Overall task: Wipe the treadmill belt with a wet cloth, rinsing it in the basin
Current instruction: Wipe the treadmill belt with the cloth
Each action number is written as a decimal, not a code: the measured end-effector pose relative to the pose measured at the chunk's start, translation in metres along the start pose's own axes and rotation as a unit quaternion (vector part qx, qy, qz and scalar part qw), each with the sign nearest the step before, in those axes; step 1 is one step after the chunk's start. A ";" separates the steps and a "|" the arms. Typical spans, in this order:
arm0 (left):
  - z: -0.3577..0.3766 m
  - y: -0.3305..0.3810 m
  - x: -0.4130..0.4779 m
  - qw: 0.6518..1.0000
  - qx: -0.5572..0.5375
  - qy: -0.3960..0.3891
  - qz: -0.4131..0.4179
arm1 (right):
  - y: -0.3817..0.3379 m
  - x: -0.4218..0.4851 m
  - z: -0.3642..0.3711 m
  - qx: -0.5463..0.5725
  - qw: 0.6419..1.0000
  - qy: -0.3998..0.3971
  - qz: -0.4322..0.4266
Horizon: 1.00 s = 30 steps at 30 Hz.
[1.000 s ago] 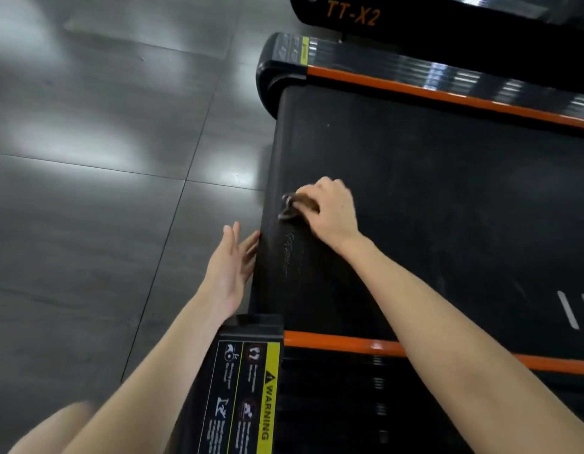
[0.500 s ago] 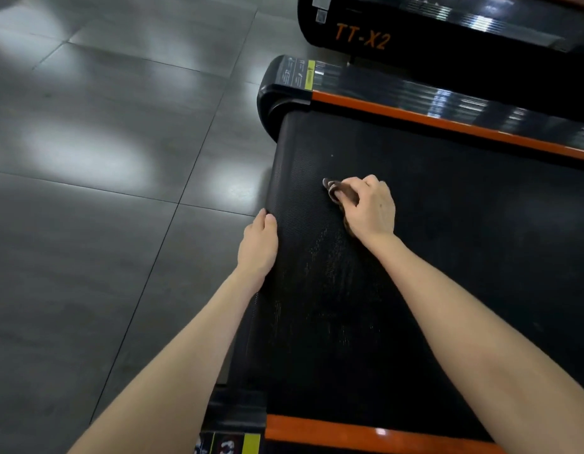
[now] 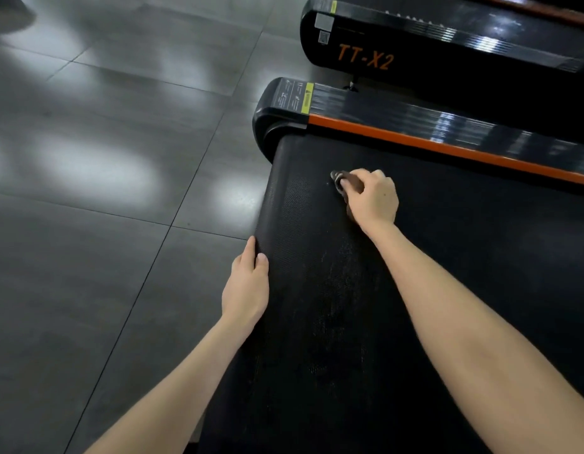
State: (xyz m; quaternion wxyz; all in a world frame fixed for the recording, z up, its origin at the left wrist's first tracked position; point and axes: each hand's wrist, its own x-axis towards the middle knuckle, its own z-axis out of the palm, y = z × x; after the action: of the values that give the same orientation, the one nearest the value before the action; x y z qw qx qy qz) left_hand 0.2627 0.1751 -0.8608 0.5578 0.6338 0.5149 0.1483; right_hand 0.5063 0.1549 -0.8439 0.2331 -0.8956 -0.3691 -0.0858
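The black treadmill belt (image 3: 448, 257) fills the right half of the view. My right hand (image 3: 374, 198) grips a small dark brown cloth (image 3: 344, 183) and presses it on the belt near its far left corner. A faint damp streak runs down the belt behind that hand. My left hand (image 3: 248, 286) rests on the belt's rounded left end, thumb on top and fingers down over the edge. No basin is in view.
An orange-trimmed black side rail (image 3: 448, 139) with a warning sticker borders the belt's far side. A second treadmill marked TT-X2 (image 3: 415, 50) stands behind it. Glossy grey floor tiles (image 3: 120, 191) cover the left.
My right hand has slid the cloth away from the belt's left end toward the far rail. My left hand has settled onto the belt's end. The near rail has dropped out of view.
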 end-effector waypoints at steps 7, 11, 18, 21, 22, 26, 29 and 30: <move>-0.002 -0.012 0.010 0.986 -0.158 -0.017 -0.059 | -0.032 -0.107 -0.029 0.142 0.953 -0.111 -0.245; -0.003 -0.006 0.007 0.991 -0.128 -0.009 -0.043 | -0.022 -0.088 -0.028 0.110 0.946 -0.125 -0.279; 0.006 0.031 0.038 0.980 0.174 -0.031 0.090 | 0.006 0.009 0.006 0.011 1.000 -0.014 0.005; 0.008 0.025 0.044 0.972 0.203 -0.056 0.100 | 0.004 0.025 0.010 0.001 1.000 -0.007 0.018; 0.008 0.023 0.045 0.973 0.198 -0.052 0.106 | 0.002 0.033 0.012 0.001 0.999 -0.007 0.041; 0.007 0.019 0.049 0.983 0.147 -0.041 0.098 | -0.020 0.021 0.013 0.050 0.998 -0.018 -0.040; 0.004 0.017 0.052 0.991 0.094 -0.053 0.081 | -0.032 -0.033 0.002 0.115 0.966 -0.084 -0.214; 0.002 0.017 0.054 0.991 0.090 -0.062 0.077 | -0.029 -0.035 0.001 0.118 0.959 -0.103 -0.236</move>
State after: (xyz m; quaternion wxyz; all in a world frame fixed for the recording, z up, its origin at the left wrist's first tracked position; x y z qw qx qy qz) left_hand 0.2954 0.2205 -0.8681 0.5163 0.7269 0.4406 0.1043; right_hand 0.4614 0.1517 -0.8457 0.2711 -0.7532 -0.5993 -0.0015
